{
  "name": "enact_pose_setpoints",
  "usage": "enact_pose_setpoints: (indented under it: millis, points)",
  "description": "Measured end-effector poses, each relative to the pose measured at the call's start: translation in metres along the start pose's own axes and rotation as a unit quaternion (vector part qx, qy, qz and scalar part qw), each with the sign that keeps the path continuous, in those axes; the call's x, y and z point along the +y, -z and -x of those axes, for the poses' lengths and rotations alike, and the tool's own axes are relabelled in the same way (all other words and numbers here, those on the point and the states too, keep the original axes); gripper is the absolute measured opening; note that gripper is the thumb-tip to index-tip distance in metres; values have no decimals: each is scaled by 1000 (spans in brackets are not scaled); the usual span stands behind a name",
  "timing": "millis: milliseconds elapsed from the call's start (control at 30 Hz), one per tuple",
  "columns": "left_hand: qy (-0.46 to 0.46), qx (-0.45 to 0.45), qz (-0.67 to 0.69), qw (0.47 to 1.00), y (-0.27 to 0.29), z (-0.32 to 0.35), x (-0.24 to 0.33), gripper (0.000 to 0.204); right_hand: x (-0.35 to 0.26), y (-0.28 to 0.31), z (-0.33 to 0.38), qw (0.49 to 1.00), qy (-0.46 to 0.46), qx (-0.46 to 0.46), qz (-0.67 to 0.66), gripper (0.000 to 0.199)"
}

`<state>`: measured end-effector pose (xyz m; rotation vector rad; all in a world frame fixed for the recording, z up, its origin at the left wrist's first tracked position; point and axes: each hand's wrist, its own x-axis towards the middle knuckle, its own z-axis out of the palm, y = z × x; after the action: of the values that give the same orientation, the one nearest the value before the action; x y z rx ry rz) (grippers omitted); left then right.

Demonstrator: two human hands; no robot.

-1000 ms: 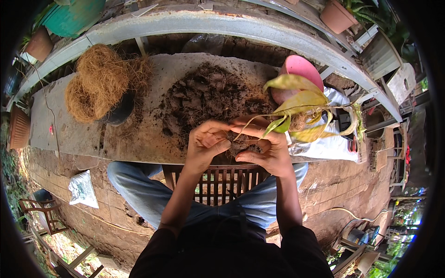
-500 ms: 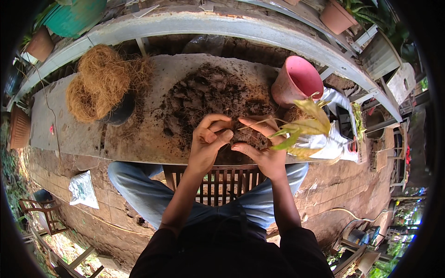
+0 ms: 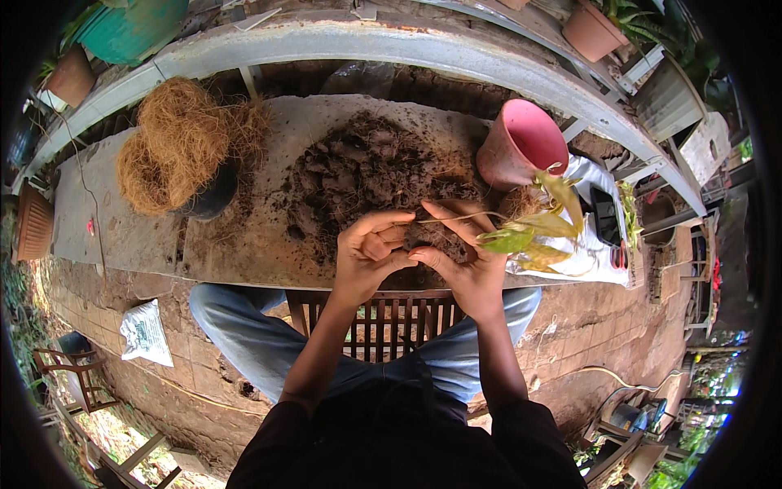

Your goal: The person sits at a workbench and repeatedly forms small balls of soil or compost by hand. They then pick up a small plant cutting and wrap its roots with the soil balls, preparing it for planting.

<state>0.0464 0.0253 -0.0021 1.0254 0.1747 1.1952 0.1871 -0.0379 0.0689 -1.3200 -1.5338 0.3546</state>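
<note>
Both my hands meet over the near edge of the table, their thumb tips touching or nearly so. My right hand point(image 3: 472, 261) is curved around the yellow-green leafy plant point(image 3: 538, 236), whose thin stem crosses its fingers. A dark crumbly soil clump point(image 3: 440, 236) shows between its thumb and fingers; whether it is held or lies behind cannot be told. Curled fingers make up most of my left hand point(image 3: 371, 248), with the index tip at the stem's left end. What its fingers pinch, if anything, is too small to make out. Beyond them spreads a heap of dark soil point(image 3: 358, 163).
A pink pot point(image 3: 521, 147) stands at the back right, beside a white plastic bag point(image 3: 599, 257). Brown coir fibre point(image 3: 179, 147) is piled over a black pot point(image 3: 213, 196) on the left. A metal beam point(image 3: 366, 45) runs along the table's far side.
The left fingertips have shifted slightly right, and the thumbs have come closer together. The plant's leaves have swung and turned a little beside the right hand.
</note>
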Motion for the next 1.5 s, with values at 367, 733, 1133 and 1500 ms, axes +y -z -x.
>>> enact_pose_setpoints:
  millis: [367,733,1133,1500]
  points:
    - [56,43,131,989,-15,7,-17,36,-19,-9,3,998,-65,6,-5,55]
    - [-91,19,-256,962,-39,11,-12,19,0,-16,-4,973,-152,119,-126,15]
    - [-50,80,-266,959,9,-7,11,16,14,3,-4,920,-222,36,-319,5]
    - [69,-51,-235,968,-9,-9,33,34,15,-13,4,992,-37,-119,-2,19]
